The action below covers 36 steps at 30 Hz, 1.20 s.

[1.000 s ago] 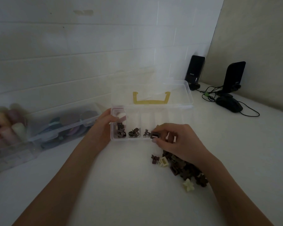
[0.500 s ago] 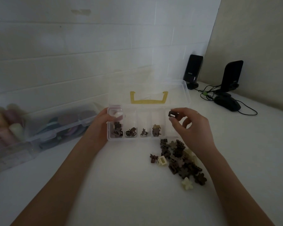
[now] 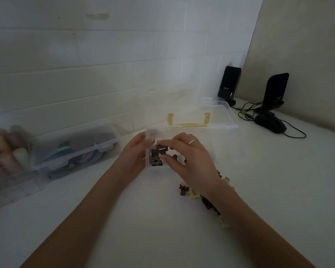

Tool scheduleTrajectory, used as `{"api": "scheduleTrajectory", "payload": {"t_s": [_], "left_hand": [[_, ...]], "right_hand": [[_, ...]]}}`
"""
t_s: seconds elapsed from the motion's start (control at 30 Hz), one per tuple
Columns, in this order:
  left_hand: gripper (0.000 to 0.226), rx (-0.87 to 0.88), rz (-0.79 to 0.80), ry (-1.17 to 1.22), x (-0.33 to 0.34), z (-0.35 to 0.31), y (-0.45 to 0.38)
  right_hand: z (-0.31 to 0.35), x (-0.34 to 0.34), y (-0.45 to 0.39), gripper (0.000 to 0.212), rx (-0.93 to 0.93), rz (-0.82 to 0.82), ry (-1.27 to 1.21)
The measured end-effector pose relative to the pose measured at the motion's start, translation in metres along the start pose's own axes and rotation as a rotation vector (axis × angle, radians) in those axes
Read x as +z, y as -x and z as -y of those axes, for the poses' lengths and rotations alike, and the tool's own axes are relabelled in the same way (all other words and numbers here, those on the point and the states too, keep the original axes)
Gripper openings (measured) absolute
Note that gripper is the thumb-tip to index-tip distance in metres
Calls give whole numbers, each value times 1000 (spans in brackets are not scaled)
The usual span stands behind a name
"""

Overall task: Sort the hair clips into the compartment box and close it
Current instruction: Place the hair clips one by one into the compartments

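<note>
A small dark brown plastic hair clip is being pinched by the right hand over the leftmost compartment of the clear plastic compartment box.

The box is being steadied at its left end by the left hand, fingers curled on the wall; the clip is judged light, rigid and a little slick (best pinched across its flat sides), while the thin box is likely being kept from sliding on the white tabletop. The middle compartments and much of the loose pile of brown and cream clips are being hidden by the right hand and wrist, and dim light is blurring clip shapes.
</note>
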State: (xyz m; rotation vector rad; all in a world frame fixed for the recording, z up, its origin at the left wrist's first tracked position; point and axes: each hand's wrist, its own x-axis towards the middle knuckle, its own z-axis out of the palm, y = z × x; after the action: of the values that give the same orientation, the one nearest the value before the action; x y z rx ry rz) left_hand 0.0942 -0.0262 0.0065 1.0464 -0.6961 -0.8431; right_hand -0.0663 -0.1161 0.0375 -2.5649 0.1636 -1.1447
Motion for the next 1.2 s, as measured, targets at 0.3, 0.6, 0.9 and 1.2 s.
{"api": "scheduleTrajectory", "payload": {"t_s": [0.3,0.6,0.9,1.2], "left_hand": [[32,55,-136,0,-5,-6,-1],[29,99,-228,20,-10,-13,-3],[27,108,-215,81,-10,-13,-4],[17,109,-175,140,-15,-10,-4]], "right_hand": [[-9,-21,3,17,141,178,-32],[-17,-53,12,34,237,524,-13],[-8,-57,11,44,319,884,210],[-7,-49,11,36,249,716,162]]}}
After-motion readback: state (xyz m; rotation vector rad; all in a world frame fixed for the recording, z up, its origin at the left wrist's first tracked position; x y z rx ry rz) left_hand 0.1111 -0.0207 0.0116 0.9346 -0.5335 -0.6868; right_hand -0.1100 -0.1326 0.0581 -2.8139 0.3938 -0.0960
